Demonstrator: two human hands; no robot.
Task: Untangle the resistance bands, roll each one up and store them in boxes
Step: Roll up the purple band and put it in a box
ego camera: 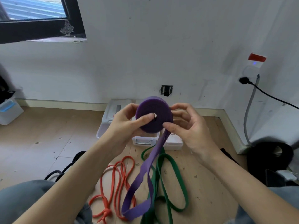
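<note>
While both hands grip it, purple roll between (tail dangling)

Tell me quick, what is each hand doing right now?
Left hand: holds the purple band roll, thumb near its centre hole.
Right hand: pinches the same roll at its edge, where the loose tail hangs down.

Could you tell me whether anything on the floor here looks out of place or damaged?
Yes: the orange band is tied in a knot at its near end, beside the knee. The wooden floor is dotted with small chips or flecks. The green band lies loose, and the purple band is only partly rolled.
</note>
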